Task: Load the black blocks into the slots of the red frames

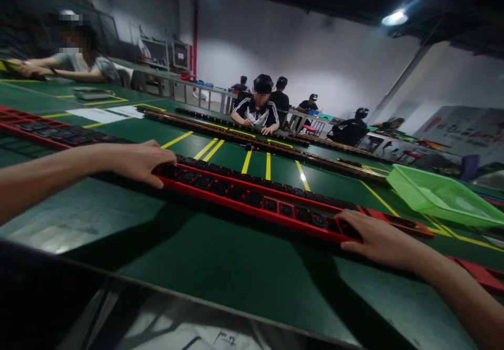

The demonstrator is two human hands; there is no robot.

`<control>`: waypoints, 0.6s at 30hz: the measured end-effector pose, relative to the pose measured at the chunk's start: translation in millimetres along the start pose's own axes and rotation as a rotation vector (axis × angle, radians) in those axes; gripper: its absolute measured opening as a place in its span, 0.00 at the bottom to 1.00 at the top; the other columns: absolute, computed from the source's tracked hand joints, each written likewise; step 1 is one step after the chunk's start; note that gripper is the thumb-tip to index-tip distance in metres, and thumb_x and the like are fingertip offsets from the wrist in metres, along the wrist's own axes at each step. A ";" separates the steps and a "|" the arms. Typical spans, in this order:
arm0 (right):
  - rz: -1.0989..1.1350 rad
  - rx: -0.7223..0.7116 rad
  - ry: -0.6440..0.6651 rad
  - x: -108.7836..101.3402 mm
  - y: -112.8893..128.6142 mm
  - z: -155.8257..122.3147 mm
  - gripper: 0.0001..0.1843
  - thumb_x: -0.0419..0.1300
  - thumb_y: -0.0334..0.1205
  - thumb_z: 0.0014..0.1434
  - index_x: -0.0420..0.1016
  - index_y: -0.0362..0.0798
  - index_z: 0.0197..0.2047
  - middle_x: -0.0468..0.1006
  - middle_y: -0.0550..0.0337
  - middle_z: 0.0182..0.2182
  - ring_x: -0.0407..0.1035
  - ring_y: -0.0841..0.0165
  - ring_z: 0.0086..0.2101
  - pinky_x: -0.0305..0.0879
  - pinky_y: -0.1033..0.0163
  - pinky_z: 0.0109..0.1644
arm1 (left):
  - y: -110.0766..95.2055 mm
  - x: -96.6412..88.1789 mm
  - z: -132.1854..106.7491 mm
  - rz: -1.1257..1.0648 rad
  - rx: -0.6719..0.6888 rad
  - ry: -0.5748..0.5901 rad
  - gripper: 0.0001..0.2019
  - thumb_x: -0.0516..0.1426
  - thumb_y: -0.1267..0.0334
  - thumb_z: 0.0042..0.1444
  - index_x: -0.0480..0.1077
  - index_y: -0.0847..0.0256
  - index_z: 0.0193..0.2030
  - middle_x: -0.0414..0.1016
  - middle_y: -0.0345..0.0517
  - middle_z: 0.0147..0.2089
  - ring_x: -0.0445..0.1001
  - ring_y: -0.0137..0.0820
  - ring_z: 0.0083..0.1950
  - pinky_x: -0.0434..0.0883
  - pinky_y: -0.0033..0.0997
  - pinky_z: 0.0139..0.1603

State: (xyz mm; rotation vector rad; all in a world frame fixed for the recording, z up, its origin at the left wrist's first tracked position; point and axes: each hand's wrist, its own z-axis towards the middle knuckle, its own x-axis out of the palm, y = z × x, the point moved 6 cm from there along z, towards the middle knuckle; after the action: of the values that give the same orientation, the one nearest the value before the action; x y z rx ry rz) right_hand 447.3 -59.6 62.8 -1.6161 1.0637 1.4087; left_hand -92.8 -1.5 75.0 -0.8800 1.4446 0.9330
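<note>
A long red power strip [271, 205] with a row of black square sockets lies across the green table in front of me. My left hand [144, 161] grips it near its left end, thumb on the near side and fingers over the far side. Towards its right end, my right hand [370, 234] holds it the same way, with the thumb on the near edge. The parts under both palms are hidden. Just behind runs a second red strip [394, 219] with black sockets, roughly parallel.
More red strips [59, 142] lie at the left. A green plastic basket [441, 192] stands at the right. Long brown strips [236, 135] lie farther back, before a seated co-worker [255, 108]. Another person [84, 61] sits at the far left. White papers [98, 115] and a tray [92, 93] lie left.
</note>
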 end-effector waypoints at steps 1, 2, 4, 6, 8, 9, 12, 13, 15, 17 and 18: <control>0.012 -0.003 0.016 7.5 2.7 -2.6 0.32 0.63 0.56 0.53 0.70 0.50 0.57 0.71 0.45 0.58 0.67 0.45 0.56 0.61 0.44 0.61 | -3.6 9.0 -3.6 0.007 0.028 0.042 0.26 0.67 0.54 0.44 0.72 0.60 0.50 0.75 0.44 0.52 0.67 0.39 0.52 0.60 0.30 0.54; 0.023 -0.007 0.034 14.2 5.8 -4.3 0.30 0.63 0.56 0.53 0.70 0.50 0.56 0.71 0.45 0.57 0.67 0.45 0.55 0.62 0.44 0.60 | -7.3 17.7 -6.3 0.019 0.063 0.091 0.25 0.65 0.54 0.47 0.71 0.60 0.51 0.75 0.45 0.53 0.67 0.40 0.53 0.59 0.31 0.55; 0.038 -0.010 0.061 24.0 12.0 -5.4 0.28 0.63 0.55 0.54 0.71 0.50 0.54 0.73 0.45 0.55 0.69 0.47 0.53 0.63 0.45 0.58 | -11.6 29.3 -9.5 0.036 0.086 0.127 0.23 0.64 0.54 0.48 0.71 0.60 0.50 0.75 0.45 0.53 0.68 0.41 0.53 0.57 0.34 0.57; 0.042 -0.006 0.066 29.3 16.6 -5.7 0.26 0.63 0.54 0.54 0.71 0.51 0.53 0.74 0.46 0.53 0.70 0.48 0.51 0.65 0.46 0.57 | -15.3 37.5 -11.6 0.036 0.103 0.131 0.21 0.65 0.54 0.47 0.71 0.59 0.47 0.76 0.44 0.51 0.69 0.40 0.51 0.56 0.36 0.58; 0.047 -0.002 0.060 30.4 19.2 -6.5 0.25 0.63 0.54 0.54 0.71 0.51 0.52 0.74 0.46 0.52 0.70 0.48 0.49 0.65 0.46 0.56 | -17.4 44.3 -13.9 0.018 0.122 0.126 0.20 0.65 0.55 0.47 0.71 0.59 0.45 0.76 0.43 0.49 0.70 0.40 0.50 0.56 0.35 0.58; 0.055 -0.003 0.064 29.7 20.2 -6.9 0.25 0.63 0.53 0.54 0.71 0.51 0.52 0.74 0.47 0.51 0.70 0.49 0.49 0.65 0.47 0.56 | -16.8 47.2 -15.0 0.008 0.127 0.124 0.20 0.65 0.55 0.46 0.71 0.59 0.45 0.76 0.43 0.48 0.70 0.39 0.50 0.56 0.35 0.58; 0.114 -0.019 0.103 22.6 23.2 -3.6 0.27 0.62 0.55 0.55 0.72 0.51 0.53 0.75 0.48 0.52 0.71 0.51 0.49 0.67 0.49 0.55 | -4.7 52.0 -13.7 -0.053 0.104 0.140 0.20 0.62 0.54 0.50 0.70 0.59 0.49 0.75 0.42 0.51 0.71 0.37 0.50 0.58 0.32 0.57; 0.133 -0.030 0.102 17.8 24.8 1.1 0.27 0.61 0.57 0.56 0.72 0.51 0.54 0.75 0.48 0.52 0.71 0.51 0.49 0.67 0.50 0.55 | 1.7 51.4 -10.1 -0.087 0.092 0.150 0.21 0.60 0.52 0.53 0.69 0.58 0.51 0.75 0.43 0.52 0.71 0.36 0.51 0.59 0.31 0.56; 0.127 -0.056 -0.001 2.4 29.2 18.6 0.28 0.57 0.59 0.59 0.71 0.50 0.55 0.74 0.48 0.53 0.70 0.51 0.51 0.66 0.48 0.56 | 12.3 45.1 4.1 -0.180 0.126 0.132 0.23 0.52 0.49 0.60 0.65 0.59 0.58 0.71 0.47 0.58 0.70 0.35 0.55 0.62 0.28 0.54; 0.039 -0.110 -0.151 -11.7 36.8 44.8 0.28 0.53 0.57 0.62 0.71 0.47 0.56 0.74 0.45 0.53 0.69 0.50 0.52 0.64 0.46 0.58 | 25.6 32.2 27.6 -0.071 0.117 -0.008 0.30 0.52 0.45 0.59 0.63 0.65 0.60 0.68 0.55 0.61 0.67 0.41 0.58 0.61 0.32 0.56; -0.025 -0.136 -0.182 -13.7 41.0 60.3 0.28 0.53 0.56 0.62 0.70 0.44 0.57 0.73 0.42 0.53 0.68 0.48 0.52 0.64 0.45 0.58 | 32.7 28.2 41.0 0.021 0.086 -0.064 0.34 0.54 0.42 0.57 0.63 0.67 0.62 0.66 0.59 0.62 0.66 0.45 0.59 0.61 0.36 0.57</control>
State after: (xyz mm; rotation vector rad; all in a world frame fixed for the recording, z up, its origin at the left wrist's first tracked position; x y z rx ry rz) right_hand 385.5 -19.0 68.2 -1.5553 0.8557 1.6067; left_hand -108.3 49.0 47.4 -0.7665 1.4309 0.9000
